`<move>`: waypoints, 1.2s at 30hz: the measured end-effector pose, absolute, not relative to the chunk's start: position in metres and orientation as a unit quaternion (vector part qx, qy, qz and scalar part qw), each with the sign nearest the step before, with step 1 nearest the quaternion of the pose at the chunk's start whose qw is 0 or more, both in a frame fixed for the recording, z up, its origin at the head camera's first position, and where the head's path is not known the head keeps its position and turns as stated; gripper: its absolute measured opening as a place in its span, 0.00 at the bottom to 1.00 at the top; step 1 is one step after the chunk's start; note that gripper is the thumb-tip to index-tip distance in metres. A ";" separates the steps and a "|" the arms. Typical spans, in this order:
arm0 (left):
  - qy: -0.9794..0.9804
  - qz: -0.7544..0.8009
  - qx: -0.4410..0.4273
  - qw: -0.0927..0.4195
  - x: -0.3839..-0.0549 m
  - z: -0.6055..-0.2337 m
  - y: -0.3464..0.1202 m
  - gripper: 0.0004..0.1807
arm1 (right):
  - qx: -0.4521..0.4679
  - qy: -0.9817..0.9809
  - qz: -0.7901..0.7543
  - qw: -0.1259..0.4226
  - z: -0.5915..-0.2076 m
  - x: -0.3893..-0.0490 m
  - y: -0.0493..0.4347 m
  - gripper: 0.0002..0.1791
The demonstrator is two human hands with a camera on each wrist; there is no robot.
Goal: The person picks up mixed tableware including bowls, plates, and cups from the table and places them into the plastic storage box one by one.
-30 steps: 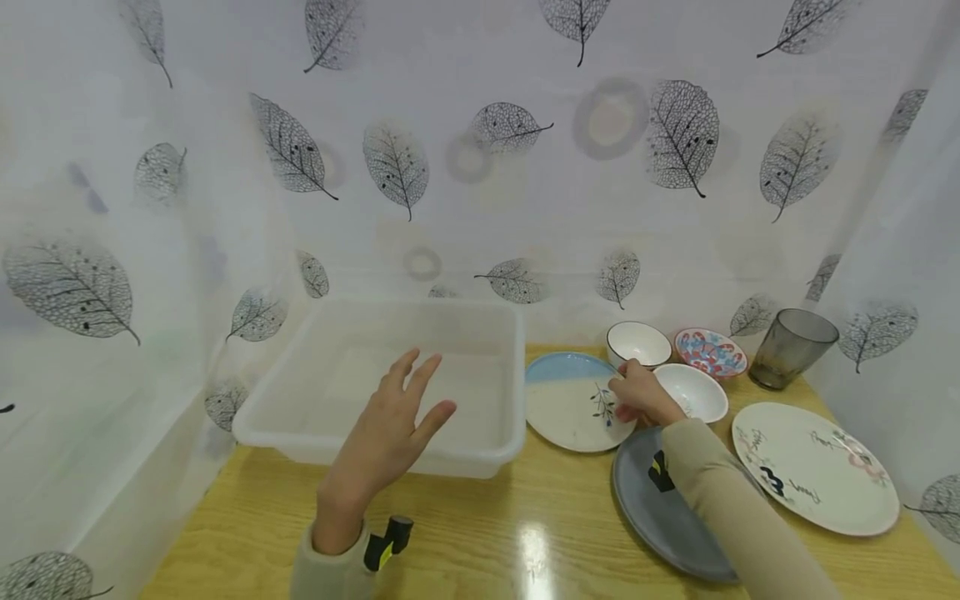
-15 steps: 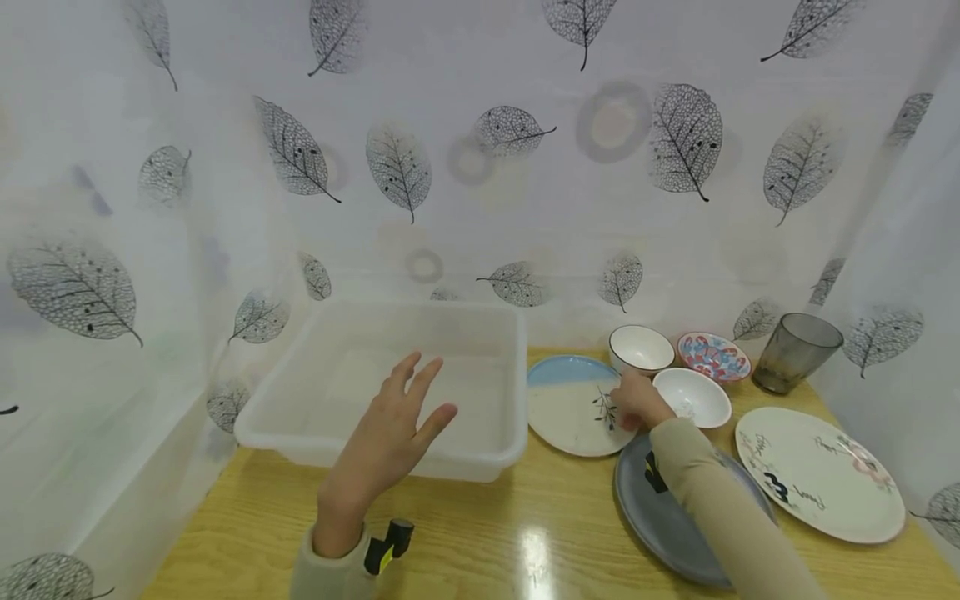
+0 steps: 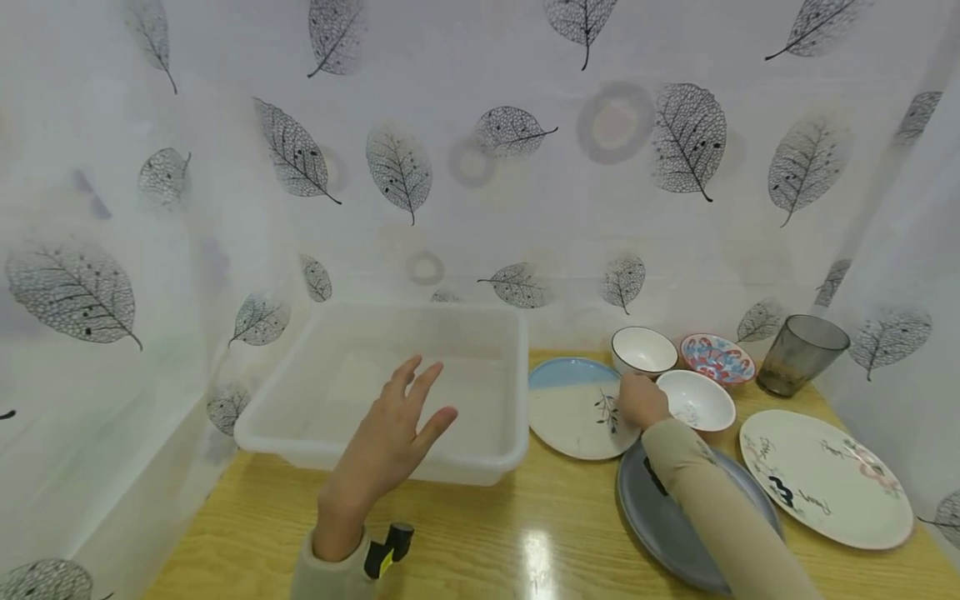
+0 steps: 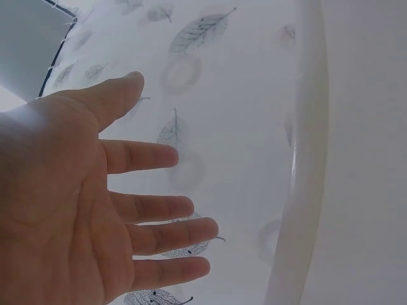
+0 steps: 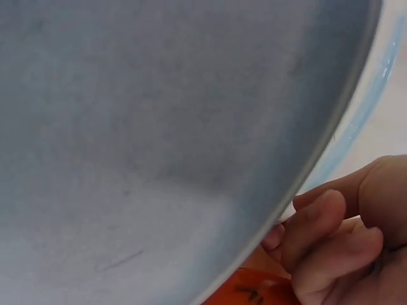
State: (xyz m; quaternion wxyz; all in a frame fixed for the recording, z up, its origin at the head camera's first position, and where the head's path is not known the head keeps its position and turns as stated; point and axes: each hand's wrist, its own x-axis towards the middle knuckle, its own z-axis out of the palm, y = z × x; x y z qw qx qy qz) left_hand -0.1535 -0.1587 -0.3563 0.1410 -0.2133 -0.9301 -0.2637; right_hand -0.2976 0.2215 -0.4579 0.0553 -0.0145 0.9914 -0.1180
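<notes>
1. The blue-and-cream plate (image 3: 566,417) lies at three o'clock from my tub (image 3: 521,375).
2. Right hand (image 3: 643,402) — curled at its three-o'clock rim; I can't tell whether it grips.
3. Left hand (image 3: 386,437) — released, near the tub's six-o'clock side.

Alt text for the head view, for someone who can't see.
A person's right hand curls at the edge of a blue-and-cream plate on a wooden table; the left hand is open by a white tub. Nearby: three bowls, a gray plate, a floral plate and a smoky glass, before a leaf-print curtain.
</notes>
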 end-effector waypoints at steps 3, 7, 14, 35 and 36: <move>-0.930 -0.263 -0.213 0.141 -0.154 -0.356 -0.159 0.36 | -0.018 0.993 -0.106 0.038 -0.461 -0.298 0.220 0.19; -0.931 -0.263 -0.214 0.137 -0.154 -0.357 -0.159 0.36 | -0.013 0.996 -0.089 0.024 -0.467 -0.299 0.217 0.19; -0.931 -0.261 -0.215 0.138 -0.154 -0.357 -0.159 0.35 | -0.001 0.996 -0.086 0.014 -0.470 -0.299 0.212 0.18; -0.925 -0.273 -0.220 0.149 -0.158 -0.360 -0.162 0.34 | 0.033 0.988 -0.148 0.038 -0.452 -0.300 0.215 0.13; -0.925 -0.272 -0.221 0.149 -0.158 -0.360 -0.163 0.34 | 0.032 0.988 -0.149 0.038 -0.449 -0.301 0.214 0.13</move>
